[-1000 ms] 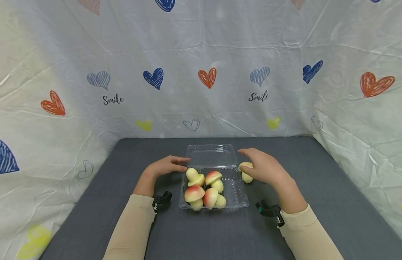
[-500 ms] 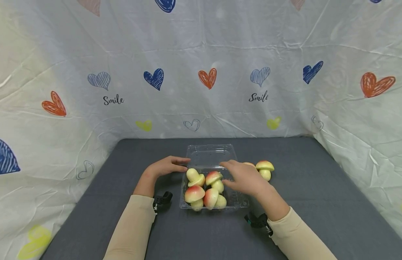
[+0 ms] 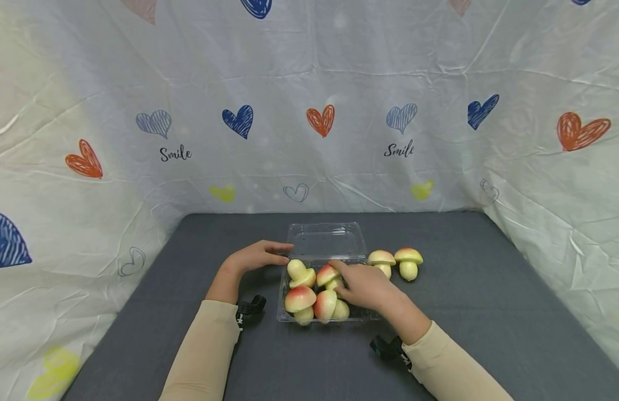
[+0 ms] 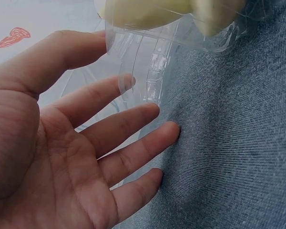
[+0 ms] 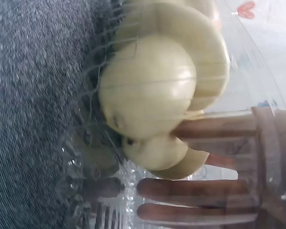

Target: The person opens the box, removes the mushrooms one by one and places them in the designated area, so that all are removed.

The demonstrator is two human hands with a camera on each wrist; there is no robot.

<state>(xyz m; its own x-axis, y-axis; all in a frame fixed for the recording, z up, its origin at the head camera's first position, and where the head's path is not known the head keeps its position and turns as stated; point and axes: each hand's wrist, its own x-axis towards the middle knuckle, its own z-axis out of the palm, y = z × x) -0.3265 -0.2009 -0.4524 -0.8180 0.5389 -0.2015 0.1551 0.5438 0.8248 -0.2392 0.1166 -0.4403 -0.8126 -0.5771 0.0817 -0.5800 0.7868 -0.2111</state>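
An open clear plastic clamshell box [image 3: 362, 309] holds several mushroom-shaped pieces with red-and-yellow caps and pale stems, such as the front left mushroom [image 3: 299, 299]. My left hand [image 3: 256, 255] rests by the box's back left corner, fingers extended, thumb tip at its wall in the left wrist view. Inside the box, my right hand [image 3: 366, 284] pinches the back right mushroom [image 3: 327, 274], index finger at the cap and thumb by the stem. Through the clear wall in the right wrist view, its other fingers [image 5: 181, 190] lie straight beside that mushroom.
Two more mushrooms stand on the dark grey cloth to the right of the box, one close to its corner [image 3: 382, 259] and one farther right [image 3: 408, 263]. The clear lid [image 3: 327, 239] lies folded back. A heart-printed sheet [image 3: 319, 161] hangs behind.
My right hand has let go of a mushroom on the cloth right of the box and moved left into the box, onto the back right mushroom. My left hand has stayed put.
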